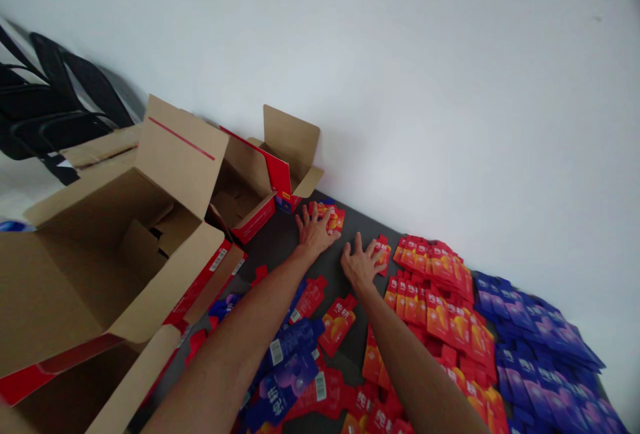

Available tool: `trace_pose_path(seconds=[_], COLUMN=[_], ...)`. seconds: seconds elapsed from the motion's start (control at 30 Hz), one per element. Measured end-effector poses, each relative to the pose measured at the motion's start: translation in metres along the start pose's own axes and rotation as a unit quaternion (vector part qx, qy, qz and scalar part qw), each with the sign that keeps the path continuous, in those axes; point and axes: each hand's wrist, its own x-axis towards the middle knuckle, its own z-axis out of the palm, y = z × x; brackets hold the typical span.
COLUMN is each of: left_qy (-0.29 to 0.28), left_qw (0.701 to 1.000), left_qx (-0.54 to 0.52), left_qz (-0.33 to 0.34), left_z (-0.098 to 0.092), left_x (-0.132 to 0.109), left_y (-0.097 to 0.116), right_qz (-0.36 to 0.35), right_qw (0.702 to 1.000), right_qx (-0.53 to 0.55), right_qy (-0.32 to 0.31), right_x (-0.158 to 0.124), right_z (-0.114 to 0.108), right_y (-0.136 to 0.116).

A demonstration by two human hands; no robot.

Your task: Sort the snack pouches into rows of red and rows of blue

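My left hand (316,232) reaches to the far side of the dark table, fingers spread over a red pouch (336,221) with orange fruit printed on it. Just right of it, my right hand (360,264) has its fingers apart, beside another red pouch (383,255) that it partly covers. Whether either hand presses on its pouch I cannot tell. Between my forearms lie loose red and blue pouches, among them a red one (337,325) face up and a blue one (283,391).
Overlapping rows of red pouches (440,314) line the right, with blue pouches (540,354) beyond them. Open cardboard boxes (165,254) stand at left, and a smaller open box (293,147) sits by the white wall (400,87). Black chairs (65,94) are behind the boxes.
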Motion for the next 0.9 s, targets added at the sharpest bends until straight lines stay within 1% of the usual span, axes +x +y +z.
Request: trace_pose_path(seconds=[0.07, 0.13, 0.23, 0.3, 0.43, 0.5, 0.63, 0.7, 0.73, 0.8, 0.9], left_qy=[-0.029, -0.052, -0.052, -0.054, -0.069, -0.062, -0.066, -0.061, -0.055, -0.028, 0.019], left_qw=[0.999, 0.998, 0.999, 0.998, 0.997, 0.997, 0.995, 0.995, 0.995, 0.997, 0.999], left_qx=[-0.004, -0.006, 0.003, 0.013, 0.036, 0.047, 0.06, 0.065, 0.063, 0.051, 0.03], left_qz=[-0.021, -0.03, -0.016, -0.008, 0.007, 0.018, 0.038, 0.054, 0.057, 0.044, 0.026], left_z=[0.01, 0.02, 0.029, 0.028, 0.019, 0.015, 0.006, -0.003, -0.008, -0.019, -0.029], left_x=[0.007, 0.007, -0.001, -0.006, -0.023, -0.038, -0.073, -0.081, -0.082, -0.075, -0.051], left_y=[-0.005, -0.01, -0.017, -0.018, -0.018, -0.018, -0.02, -0.02, -0.02, -0.018, -0.013], right_qz=[-0.033, -0.073, -0.122, -0.136, -0.141, -0.15, -0.162, -0.156, -0.15, -0.134, -0.09], right_qw=[0.999, 0.997, 0.992, 0.99, 0.99, 0.988, 0.986, 0.987, 0.987, 0.989, 0.993], right_qx=[0.006, 0.007, 0.005, 0.006, 0.012, 0.018, 0.033, 0.045, 0.051, 0.063, 0.075], right_qy=[0.005, 0.015, 0.026, 0.028, 0.016, 0.007, -0.007, -0.016, -0.018, -0.015, -0.001], right_x=[-0.002, -0.008, -0.019, -0.025, -0.036, -0.043, -0.062, -0.072, -0.076, -0.081, -0.081], right_z=[0.006, 0.01, 0.014, 0.014, 0.012, 0.009, 0.002, -0.003, -0.005, -0.01, -0.013], right_y=[-0.003, -0.006, -0.008, -0.009, -0.011, -0.013, -0.016, -0.017, -0.017, -0.017, -0.016])
